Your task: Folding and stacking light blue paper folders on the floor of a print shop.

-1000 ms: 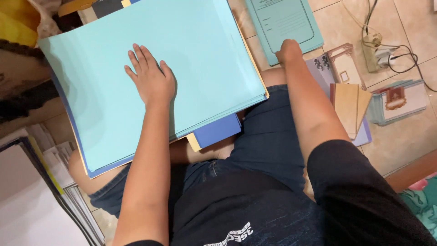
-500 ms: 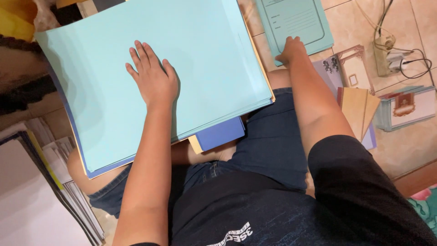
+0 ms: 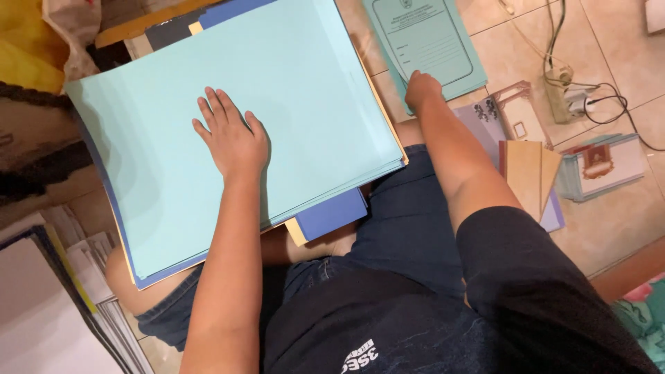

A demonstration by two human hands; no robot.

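1. Pressing flat, fingers spread: left hand [image 3: 232, 138] lies palm-down on top of the light teal paper stack [image 3: 291, 83], likely to stop the loose sheets sliding off the lap.
2. Resting across both thighs: stack tilts a little, near corner overhanging the dark shorts [image 3: 402, 235]; yellowish and blue sheets [image 3: 332, 215] poke out from under its lower edge, so a mixed pile, teal on top.
3. Reaching out to the floor: right hand [image 3: 421, 88] sits on the near edge of a printed teal folder [image 3: 429, 41] lying on the tiles just beyond the stack.
4. Judging right-hand grip: fingers curled down onto the folder edge, looks like touching or pinching; cannot tell which, fingertips hidden under the knuckles.
5. Noting folder position: flat on the tiled floor [image 3: 609, 41], partly tucked under the stack's far right corner, apart from the left hand.
6. Listing surroundings: tan envelopes [image 3: 526, 173] fanned beside the right forearm, small pile of framed cards [image 3: 599, 166] further right, white power adapter with cables [image 3: 571, 100] near the top right.
7. Noting left side: more paper piles [image 3: 41, 298] stacked on the floor by the left knee, yellow cloth [image 3: 28, 41] at top left.
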